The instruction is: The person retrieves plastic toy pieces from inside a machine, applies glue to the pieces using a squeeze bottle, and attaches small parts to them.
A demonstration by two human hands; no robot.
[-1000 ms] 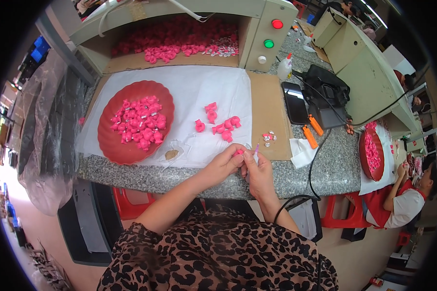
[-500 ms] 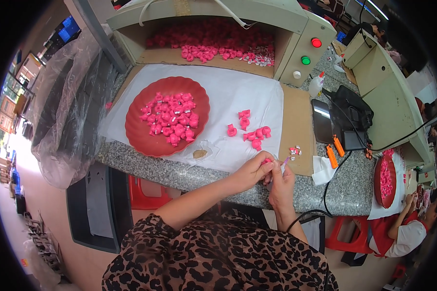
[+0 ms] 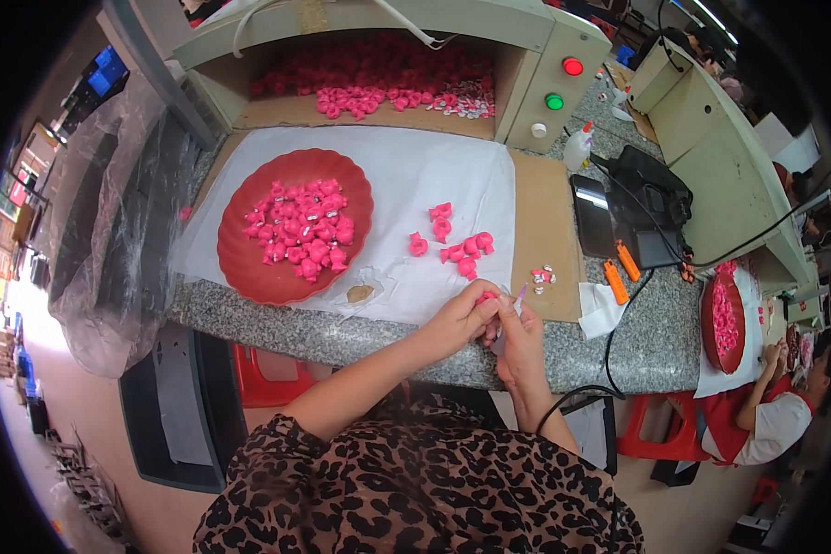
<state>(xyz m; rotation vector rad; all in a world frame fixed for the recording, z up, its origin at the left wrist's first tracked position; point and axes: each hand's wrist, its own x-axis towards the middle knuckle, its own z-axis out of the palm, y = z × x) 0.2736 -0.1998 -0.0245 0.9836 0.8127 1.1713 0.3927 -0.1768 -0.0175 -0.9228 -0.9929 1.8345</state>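
My left hand (image 3: 463, 319) is closed around a small pink plastic piece (image 3: 487, 297), mostly hidden by the fingers. Pressed against it, my right hand (image 3: 521, 349) grips a thin-tipped applicator (image 3: 523, 294) with a purple tip; its body is largely covered by the palm. Just beyond the hands, several loose pink figure pieces (image 3: 468, 268) lie on a white sheet (image 3: 397, 175). Small white-and-pink bits (image 3: 543, 275) rest on cardboard to the right. A scalloped red bowl (image 3: 235, 263) on the left holds a heap of similar pink figures (image 3: 300, 222).
A beige machine (image 3: 552, 69) with an open chamber full of pink parts stands at the back. Right of the cardboard lie a phone (image 3: 593, 217), orange-handled tools (image 3: 616, 282), a black bag (image 3: 656, 194) and a cable. Another person (image 3: 774, 411) sits at the far right.
The whole view has shifted, so the bench appears slightly farther left. Both hands remain together, holding the pink piece and the applicator.
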